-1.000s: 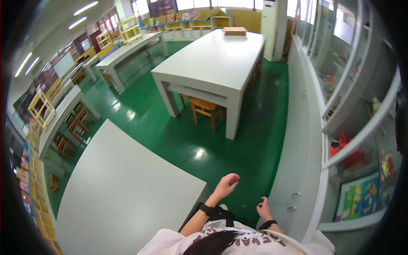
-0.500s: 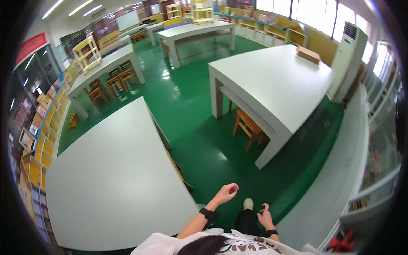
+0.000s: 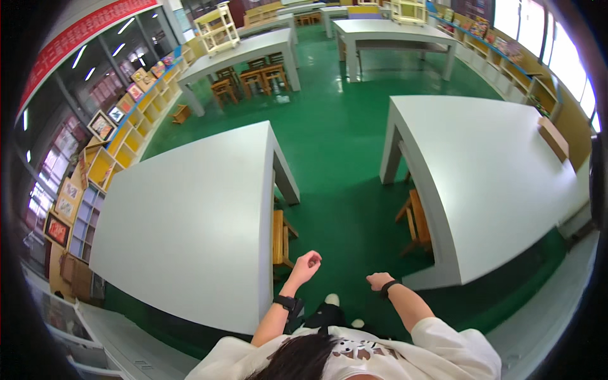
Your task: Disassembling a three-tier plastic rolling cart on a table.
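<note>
My left hand (image 3: 307, 266) hangs in front of me over the green floor, close to the right side of the left white table (image 3: 183, 215). Its fingers are curled in, and no object shows in them. My right hand (image 3: 380, 280) is held out at about the same height, left of the near corner of the right white table (image 3: 494, 183). That hand is closed too, with nothing visible in it. Neither hand touches a table. A dark band circles each wrist.
Wooden stools (image 3: 280, 237) stick out from under the left table, and another stool (image 3: 415, 221) from under the right one. A brown box (image 3: 553, 139) lies on the right table. Farther off stand more white tables (image 3: 396, 28), one with a cream rack (image 3: 217, 30). Shelves line the left wall.
My view has swung to the right-hand side's opposite, leftward, so the aisle between both tables is now centred. My right hand has risen and reached forward, its fingers closing. My left hand stays curled.
</note>
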`<state>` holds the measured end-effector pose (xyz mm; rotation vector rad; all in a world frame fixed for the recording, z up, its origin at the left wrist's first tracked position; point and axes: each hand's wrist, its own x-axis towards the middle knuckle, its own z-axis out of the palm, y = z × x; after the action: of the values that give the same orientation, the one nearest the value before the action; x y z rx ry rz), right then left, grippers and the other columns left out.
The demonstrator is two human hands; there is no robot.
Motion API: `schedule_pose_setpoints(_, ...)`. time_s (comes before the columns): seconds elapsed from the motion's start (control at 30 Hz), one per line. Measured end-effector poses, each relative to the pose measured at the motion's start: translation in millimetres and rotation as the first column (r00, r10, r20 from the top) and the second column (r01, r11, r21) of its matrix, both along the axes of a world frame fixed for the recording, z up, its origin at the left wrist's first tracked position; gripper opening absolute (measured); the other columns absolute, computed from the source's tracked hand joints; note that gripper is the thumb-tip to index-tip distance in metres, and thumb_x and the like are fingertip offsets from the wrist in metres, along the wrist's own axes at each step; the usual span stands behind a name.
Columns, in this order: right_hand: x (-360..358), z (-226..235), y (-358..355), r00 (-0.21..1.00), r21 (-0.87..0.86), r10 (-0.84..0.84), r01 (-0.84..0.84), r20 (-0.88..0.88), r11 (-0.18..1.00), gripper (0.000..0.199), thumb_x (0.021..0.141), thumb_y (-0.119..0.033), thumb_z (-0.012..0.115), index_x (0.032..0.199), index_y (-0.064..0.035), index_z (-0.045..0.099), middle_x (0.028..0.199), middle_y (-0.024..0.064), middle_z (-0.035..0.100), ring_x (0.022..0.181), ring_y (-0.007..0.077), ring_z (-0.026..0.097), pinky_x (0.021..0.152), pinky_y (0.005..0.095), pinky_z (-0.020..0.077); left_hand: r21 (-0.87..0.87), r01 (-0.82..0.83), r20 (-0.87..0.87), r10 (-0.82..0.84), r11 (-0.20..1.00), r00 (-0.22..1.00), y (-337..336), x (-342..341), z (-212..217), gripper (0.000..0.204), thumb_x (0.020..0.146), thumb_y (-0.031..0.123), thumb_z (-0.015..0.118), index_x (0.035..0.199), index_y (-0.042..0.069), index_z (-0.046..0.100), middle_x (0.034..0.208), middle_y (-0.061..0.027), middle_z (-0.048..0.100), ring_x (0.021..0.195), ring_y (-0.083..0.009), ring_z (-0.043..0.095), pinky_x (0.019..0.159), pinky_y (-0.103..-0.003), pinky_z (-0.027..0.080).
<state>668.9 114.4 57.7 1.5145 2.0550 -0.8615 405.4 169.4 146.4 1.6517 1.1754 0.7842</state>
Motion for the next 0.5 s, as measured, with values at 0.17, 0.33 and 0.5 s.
schedule_pose_setpoints(0.17,5,-2,106,0.939,-0.161,0.323,-0.303,0.119,0.939,0.027,0.069,-0.016,0.051,0.094,-0.0080,0.058,0.097,0.0099,0.058,0.093,0.0259,0.055,0.071,0.0391,0.0461,-0.040,-0.154,-0.013,0.153,0.987,0.988,33,-18,-30,0.007,0.072,0.001,0.055,0.078,0.003,0.051,0.063,0.0003,0.050,0.053,-0.0036,0.042,0.050,-0.018,0.037)
schedule_pose_setpoints(0.33,8,25,214,0.856,-0.170,0.500,-0.477,0.134,0.862,0.026,0.072,-0.013,0.049,0.095,-0.0042,0.058,0.099,0.0129,0.057,0.093,0.0285,0.054,0.071,0.0428,0.0448,-0.053,-0.234,0.028,0.236,0.971,0.971,118,-1,-34,0.006,0.073,0.001,0.055,0.077,0.003,0.051,0.064,-0.0015,0.050,0.057,-0.0048,0.047,0.052,-0.020,0.039)
schedule_pose_setpoints(0.5,13,6,318,0.785,-0.311,0.611,-0.559,0.098,0.768,0.021,0.069,-0.016,0.050,0.083,-0.0028,0.060,0.083,0.0109,0.058,0.076,0.0265,0.054,0.059,0.0467,0.0414,-0.021,-0.288,0.061,0.288,0.957,0.956,216,27,0,0.007,0.074,0.001,0.055,0.078,0.003,0.050,0.065,0.0016,0.049,0.057,-0.0033,0.045,0.052,-0.018,0.037)
